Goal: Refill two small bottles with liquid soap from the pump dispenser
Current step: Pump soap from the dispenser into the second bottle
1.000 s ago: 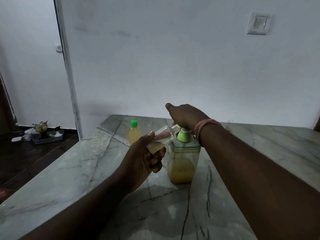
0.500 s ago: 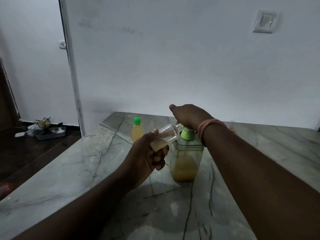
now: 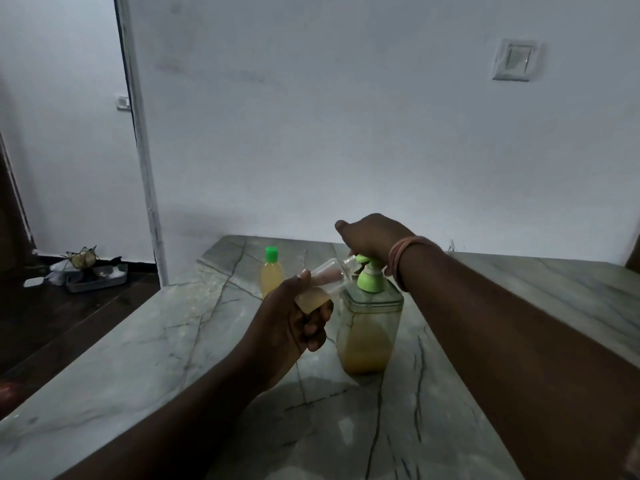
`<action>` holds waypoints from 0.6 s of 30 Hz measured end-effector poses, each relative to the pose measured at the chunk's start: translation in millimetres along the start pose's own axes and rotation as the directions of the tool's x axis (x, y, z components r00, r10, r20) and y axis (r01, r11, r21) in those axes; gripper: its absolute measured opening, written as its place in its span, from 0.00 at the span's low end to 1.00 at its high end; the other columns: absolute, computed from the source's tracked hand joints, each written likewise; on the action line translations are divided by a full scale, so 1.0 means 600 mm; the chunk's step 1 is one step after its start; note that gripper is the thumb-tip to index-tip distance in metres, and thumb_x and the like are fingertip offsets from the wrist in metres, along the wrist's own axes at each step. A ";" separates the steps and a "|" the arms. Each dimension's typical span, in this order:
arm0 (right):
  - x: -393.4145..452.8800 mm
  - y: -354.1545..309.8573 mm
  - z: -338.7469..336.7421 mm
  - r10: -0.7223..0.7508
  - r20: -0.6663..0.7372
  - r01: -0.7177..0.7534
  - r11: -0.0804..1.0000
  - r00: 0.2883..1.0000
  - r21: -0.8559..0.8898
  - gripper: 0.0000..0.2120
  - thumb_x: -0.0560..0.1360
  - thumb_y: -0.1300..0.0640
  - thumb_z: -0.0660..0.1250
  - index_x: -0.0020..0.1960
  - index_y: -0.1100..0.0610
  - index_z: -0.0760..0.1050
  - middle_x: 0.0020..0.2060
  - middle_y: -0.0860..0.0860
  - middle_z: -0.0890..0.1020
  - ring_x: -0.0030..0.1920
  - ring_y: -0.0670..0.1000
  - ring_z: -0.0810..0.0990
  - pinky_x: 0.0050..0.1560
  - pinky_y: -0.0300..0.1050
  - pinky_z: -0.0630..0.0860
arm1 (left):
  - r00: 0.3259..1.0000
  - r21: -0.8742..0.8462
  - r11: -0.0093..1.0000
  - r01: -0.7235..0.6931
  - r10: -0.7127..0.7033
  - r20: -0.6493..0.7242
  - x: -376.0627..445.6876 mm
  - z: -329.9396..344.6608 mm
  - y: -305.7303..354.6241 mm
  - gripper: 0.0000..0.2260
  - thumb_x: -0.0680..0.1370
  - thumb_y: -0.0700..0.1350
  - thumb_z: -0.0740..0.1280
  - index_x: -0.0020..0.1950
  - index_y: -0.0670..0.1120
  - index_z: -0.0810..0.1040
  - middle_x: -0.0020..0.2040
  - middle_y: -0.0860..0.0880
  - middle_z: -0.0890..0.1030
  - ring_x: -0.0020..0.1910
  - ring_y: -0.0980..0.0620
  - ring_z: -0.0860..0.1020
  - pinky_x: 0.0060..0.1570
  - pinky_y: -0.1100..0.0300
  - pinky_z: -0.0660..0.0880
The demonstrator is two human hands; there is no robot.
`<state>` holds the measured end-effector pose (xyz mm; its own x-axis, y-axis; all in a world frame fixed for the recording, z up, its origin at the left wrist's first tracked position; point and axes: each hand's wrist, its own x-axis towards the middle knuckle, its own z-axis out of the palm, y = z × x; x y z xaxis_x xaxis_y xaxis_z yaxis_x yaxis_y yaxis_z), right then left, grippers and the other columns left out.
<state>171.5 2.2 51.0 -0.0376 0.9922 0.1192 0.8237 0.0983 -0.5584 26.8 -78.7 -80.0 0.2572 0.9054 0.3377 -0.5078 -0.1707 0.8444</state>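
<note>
Dim light, head view over a grey veined marble counter (image 3: 145, 348). Left hand (image 3: 291, 327) grips a small clear bottle (image 3: 323, 284), uncapped and tilted, thumb along its upper side and fingers curled under its base; a little yellow soap sits pooled at the low end by the fingers. The bottle's open mouth points up and right, away from the thumb, and meets the spout of the pump dispenser (image 3: 369, 327); whether mouth and spout actually touch cannot be told. Right hand (image 3: 375, 237) rests on top of the green pump head (image 3: 370, 277), fingers bent down over it, thumb stuck out toward the left; fingertips are hidden behind the pump. A pinkish band (image 3: 403, 252) circles the right wrist. The dispenser is a clear square-sided container standing upright on the counter just beyond the left fingers, roughly half filled with cloudy yellow soap. Second small bottle (image 3: 272, 271), green cap on, filled with yellow soap, stands upright farther back, beyond the left thumb and apart from both hands. Wall switch (image 3: 514, 60) high on the white wall. Tray of odds and ends (image 3: 93, 275) on the dark floor, far left.
</note>
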 end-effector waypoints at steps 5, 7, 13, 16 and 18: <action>0.014 0.017 0.015 0.004 -0.055 -0.004 1.000 0.998 -0.006 0.26 0.80 0.42 0.52 0.58 0.57 0.81 0.59 0.56 0.82 0.58 0.59 0.78 0.58 0.48 0.71 | 0.999 -0.015 1.000 0.005 -0.004 0.039 0.002 -0.002 -0.006 0.19 0.82 0.55 0.62 0.63 0.45 0.83 0.39 0.44 0.77 0.29 0.55 0.70 0.27 0.61 0.71; 0.012 0.015 0.014 0.017 -0.063 -0.018 1.000 0.998 -0.008 0.26 0.80 0.41 0.52 0.57 0.59 0.80 0.58 0.57 0.82 0.58 0.59 0.79 0.59 0.48 0.72 | 1.000 -0.003 1.000 0.002 -0.002 0.031 0.000 -0.001 -0.006 0.19 0.82 0.55 0.62 0.64 0.45 0.83 0.39 0.44 0.76 0.29 0.55 0.70 0.27 0.61 0.70; 0.010 0.003 0.005 0.004 -0.013 -0.004 0.999 1.000 -0.049 0.28 0.81 0.40 0.52 0.57 0.61 0.79 0.63 0.59 0.79 0.59 0.59 0.78 0.58 0.47 0.72 | 1.000 0.013 1.000 0.013 -0.013 0.018 -0.003 0.003 -0.003 0.21 0.81 0.56 0.62 0.66 0.45 0.82 0.40 0.44 0.76 0.30 0.55 0.69 0.28 0.62 0.70; 0.015 0.016 0.014 0.031 -0.093 -0.027 0.998 0.995 0.049 0.29 0.79 0.36 0.54 0.59 0.59 0.80 0.58 0.57 0.82 0.58 0.59 0.79 0.57 0.49 0.73 | 0.999 0.003 1.000 0.011 -0.011 0.032 0.000 0.000 -0.002 0.21 0.81 0.55 0.62 0.66 0.43 0.81 0.39 0.44 0.75 0.29 0.56 0.69 0.28 0.62 0.69; 0.017 0.021 0.018 0.047 -0.095 -0.042 0.998 0.994 0.045 0.28 0.78 0.37 0.54 0.57 0.58 0.80 0.57 0.56 0.82 0.57 0.59 0.79 0.58 0.49 0.72 | 1.000 -0.003 1.000 0.015 -0.015 0.027 0.002 0.000 -0.003 0.22 0.81 0.55 0.62 0.67 0.42 0.80 0.39 0.44 0.75 0.29 0.55 0.69 0.28 0.61 0.70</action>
<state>175.5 14.2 36.1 0.0545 0.9839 0.1703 0.7982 0.0595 -0.5994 28.4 -77.3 -81.2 0.2871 0.8971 0.3359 -0.5064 -0.1555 0.8482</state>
